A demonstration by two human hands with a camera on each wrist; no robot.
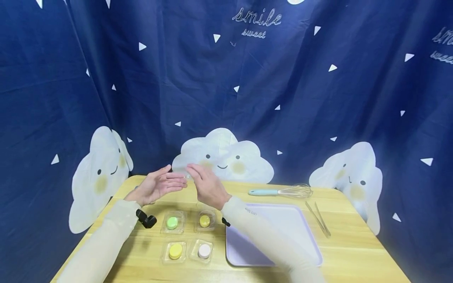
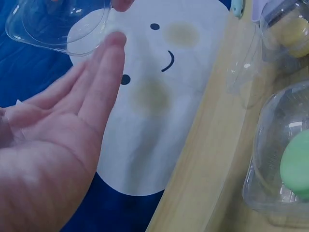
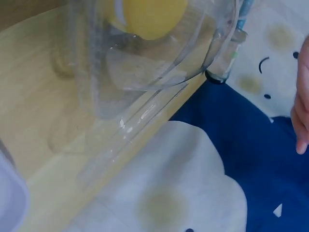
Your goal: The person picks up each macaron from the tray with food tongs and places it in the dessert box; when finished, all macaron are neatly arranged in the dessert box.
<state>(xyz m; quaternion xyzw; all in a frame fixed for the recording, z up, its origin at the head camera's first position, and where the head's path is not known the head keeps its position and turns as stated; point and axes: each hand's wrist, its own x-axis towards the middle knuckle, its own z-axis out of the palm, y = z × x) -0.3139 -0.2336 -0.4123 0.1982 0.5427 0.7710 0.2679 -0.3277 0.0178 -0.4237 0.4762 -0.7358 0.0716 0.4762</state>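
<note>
My right hand is raised above the table's far edge and pinches the rim of a clear plastic lid. Facing it, my left hand has straight fingers and an upturned palm, its fingertips close by the lid; whether they touch it I cannot tell. Below are clear plastic boxes with one macaron each: a green macaron, a dark yellow macaron, a bright yellow macaron and a pale macaron. Part of a hand appears at the right wrist view's right border.
A lilac tray lies on the wooden table, partly under my right forearm. Beyond it is a whisk with a light blue handle; metal tongs lie to its right. A small bottle shows near the table edge.
</note>
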